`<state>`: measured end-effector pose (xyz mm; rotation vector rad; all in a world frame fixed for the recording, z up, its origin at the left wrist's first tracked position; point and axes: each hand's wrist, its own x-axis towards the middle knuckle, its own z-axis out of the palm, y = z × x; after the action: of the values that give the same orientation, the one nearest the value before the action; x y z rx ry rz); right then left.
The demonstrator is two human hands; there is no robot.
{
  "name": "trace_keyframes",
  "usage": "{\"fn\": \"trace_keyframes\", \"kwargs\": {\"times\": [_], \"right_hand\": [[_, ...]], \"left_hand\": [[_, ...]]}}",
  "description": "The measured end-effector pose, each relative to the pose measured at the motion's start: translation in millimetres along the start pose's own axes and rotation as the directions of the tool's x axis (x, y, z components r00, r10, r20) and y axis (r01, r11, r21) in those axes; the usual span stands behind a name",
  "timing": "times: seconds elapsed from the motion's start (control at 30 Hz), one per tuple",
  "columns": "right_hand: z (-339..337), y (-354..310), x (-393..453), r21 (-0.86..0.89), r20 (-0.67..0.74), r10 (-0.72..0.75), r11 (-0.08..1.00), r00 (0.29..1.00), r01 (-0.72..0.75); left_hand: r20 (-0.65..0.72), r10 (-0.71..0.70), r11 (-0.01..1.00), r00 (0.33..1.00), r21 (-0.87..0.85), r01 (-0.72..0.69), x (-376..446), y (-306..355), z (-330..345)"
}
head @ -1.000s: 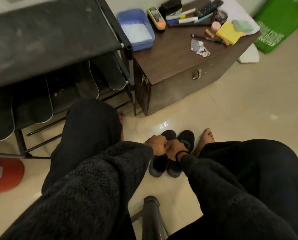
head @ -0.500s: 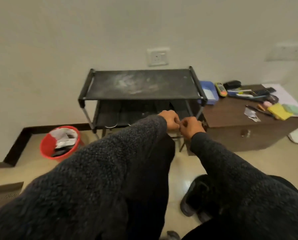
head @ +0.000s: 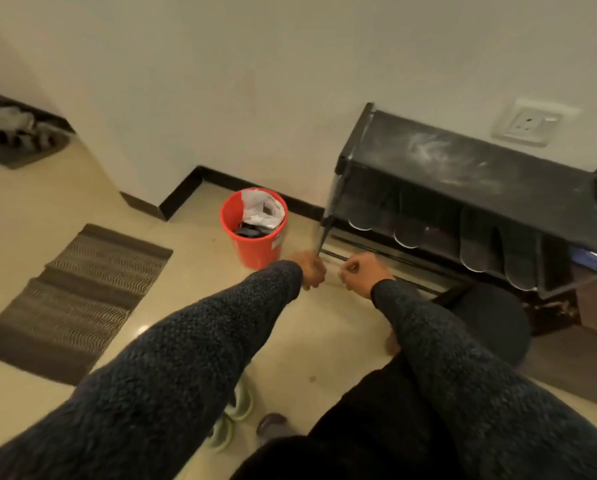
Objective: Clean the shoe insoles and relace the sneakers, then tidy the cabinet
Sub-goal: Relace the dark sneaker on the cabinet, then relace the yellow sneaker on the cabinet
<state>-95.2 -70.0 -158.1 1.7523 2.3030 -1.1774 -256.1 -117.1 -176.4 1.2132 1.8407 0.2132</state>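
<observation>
L hand and R hand are both out in front, near centre frame, close together but apart. Each grip is clenched, fingers curled in; can't tell if anything thin is pinched between them, too blurred. Both arms are in dark fuzzy sleeves.

Black shoe rack sits at 2 o'clock of the hands, against the wall, top shelf dusty w/ pale smears. Four dark insoles lean side by side under the top shelf, toe ends down, rounded tips hanging over the front rail. No sneakers in view.

Orange bin stands at 11 o'clock of the hands, just beside the rack's L leg, w/ white plastic and dark scraps inside. Striped grey mat lies on the tiled floor at 9 o'clock. Wall socket is above the rack at 1 o'clock. Pale green slippers are on the floor at 6 o'clock, partly under the L sleeve.
</observation>
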Motion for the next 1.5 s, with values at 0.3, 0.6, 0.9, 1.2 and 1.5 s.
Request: {"fn": "trace_keyframes", "kwargs": {"times": [0.3, 0.6, 0.9, 1.2, 1.5], "right_hand": [[124.4, -34.8, -7.5, -0.157, 0.413, 0.079, 0.987, 0.907, -0.014], [235.5, -32.1, -63.3, -0.237, 0.569, 0.061, 0.967, 0.820, 0.092], [216.8, -1.4, -54.2, -0.220, 0.471, 0.129, 0.975, 0.873, -0.025], [210.5, -7.3, -59.1, -0.118, 0.458, 0.137, 0.989, 0.878, -0.092], [190.7, -32.0, -57.5, 0.070, 0.381, 0.176, 0.973, 0.907, -0.219]], "left_hand": [[0.020, -0.501, 0.865, 0.865, -0.030, 0.501, -12.1, -167.4, 105.4], [0.342, -0.650, 0.670, 0.678, -0.162, 0.724, -52.6, -249.8, 220.9], [0.372, -0.573, 0.748, 0.731, -0.129, 0.652, -68.2, -269.4, 205.1], [0.017, -0.643, 0.745, 0.766, -0.219, 0.630, -80.6, -236.5, 194.1], [-0.245, -0.438, 0.898, 0.865, -0.171, 0.406, -107.8, -168.6, 144.9]]}}
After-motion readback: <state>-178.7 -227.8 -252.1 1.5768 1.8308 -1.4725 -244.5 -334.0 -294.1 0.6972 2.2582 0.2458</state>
